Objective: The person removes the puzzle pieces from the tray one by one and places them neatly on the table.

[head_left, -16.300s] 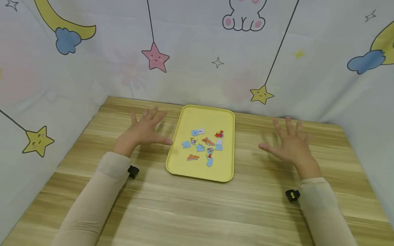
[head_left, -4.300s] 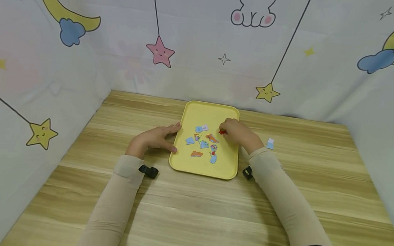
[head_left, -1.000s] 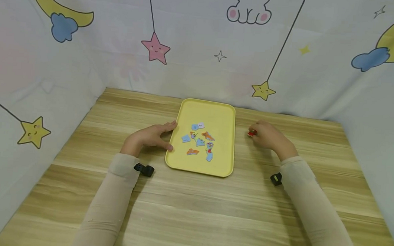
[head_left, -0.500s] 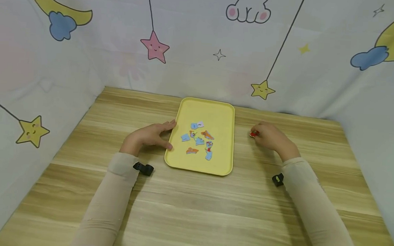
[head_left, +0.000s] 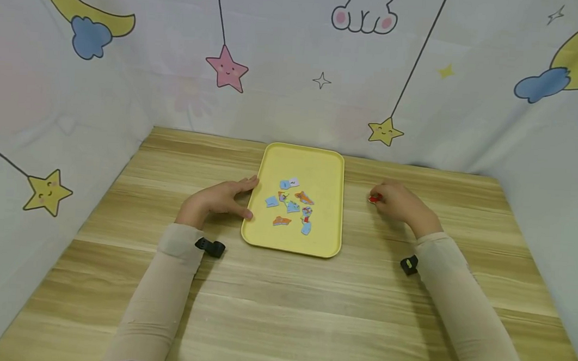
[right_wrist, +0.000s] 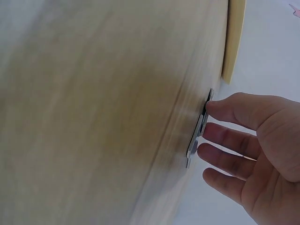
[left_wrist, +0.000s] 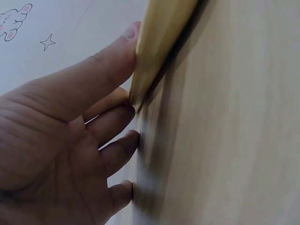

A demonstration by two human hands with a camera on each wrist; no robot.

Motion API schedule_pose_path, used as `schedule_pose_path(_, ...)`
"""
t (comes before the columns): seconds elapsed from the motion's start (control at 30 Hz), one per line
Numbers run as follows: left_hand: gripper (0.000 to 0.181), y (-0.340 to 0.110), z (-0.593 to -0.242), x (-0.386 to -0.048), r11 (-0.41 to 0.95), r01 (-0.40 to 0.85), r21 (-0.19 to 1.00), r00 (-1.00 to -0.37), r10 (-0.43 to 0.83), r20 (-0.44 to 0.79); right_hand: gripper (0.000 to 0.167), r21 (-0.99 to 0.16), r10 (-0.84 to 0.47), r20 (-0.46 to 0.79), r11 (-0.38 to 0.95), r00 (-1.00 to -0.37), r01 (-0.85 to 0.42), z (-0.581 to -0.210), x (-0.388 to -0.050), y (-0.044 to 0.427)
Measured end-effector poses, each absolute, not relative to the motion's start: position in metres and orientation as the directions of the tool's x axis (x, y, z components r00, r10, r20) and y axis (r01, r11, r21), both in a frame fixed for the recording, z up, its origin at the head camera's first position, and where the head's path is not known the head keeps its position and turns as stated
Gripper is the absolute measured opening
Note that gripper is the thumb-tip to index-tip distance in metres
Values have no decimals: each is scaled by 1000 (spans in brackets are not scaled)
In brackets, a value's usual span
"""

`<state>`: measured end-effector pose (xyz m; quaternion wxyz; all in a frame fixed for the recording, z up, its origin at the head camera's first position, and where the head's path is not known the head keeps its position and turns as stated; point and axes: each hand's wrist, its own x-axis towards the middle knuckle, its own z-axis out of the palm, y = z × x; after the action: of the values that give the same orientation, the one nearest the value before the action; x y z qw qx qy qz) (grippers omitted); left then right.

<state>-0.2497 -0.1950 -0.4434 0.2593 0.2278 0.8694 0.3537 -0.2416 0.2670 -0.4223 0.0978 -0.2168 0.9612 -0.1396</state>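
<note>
In the head view, my left hand rests at the left edge of the yellow tray, thumb and fingertips touching its rim. The left wrist view shows the thumb against the tray's side, fingers loosely bent. On the table right of the tray, my right hand holds a small red piece between thumb and fingertips. In the right wrist view, flat thin pieces lie together on the wood, thumb and index fingertip of the right hand against them; how they join is unclear.
Several blue, white and orange picture pieces lie in the tray, among them an orange one and a light blue one. The wood-grain table meets a patterned cloth wall at the back and sides.
The red piece has gone from the tray to the table on the right with my right hand; over the last second both shifted slightly rightward. My left hand stays at the tray's edge.
</note>
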Motion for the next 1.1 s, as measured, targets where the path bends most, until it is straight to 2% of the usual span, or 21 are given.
schedule_pose_path(0.43,105,-195,-441,-246,656,210,725,-766,571,-296,32,-310,-429,-138,875,-893,-373,-422,-245,270)
schedule_pose_path(0.67,105,-195,-440,-246,659,207,723,-766,569,-299,34,-321,-462,-136,857,-876,-403,-412,-250,271)
schedule_pose_path(1.1,105,-195,-440,-248,650,211,730,-761,578,-295,38,-344,-448,-174,862,-877,-372,-392,-255,251)
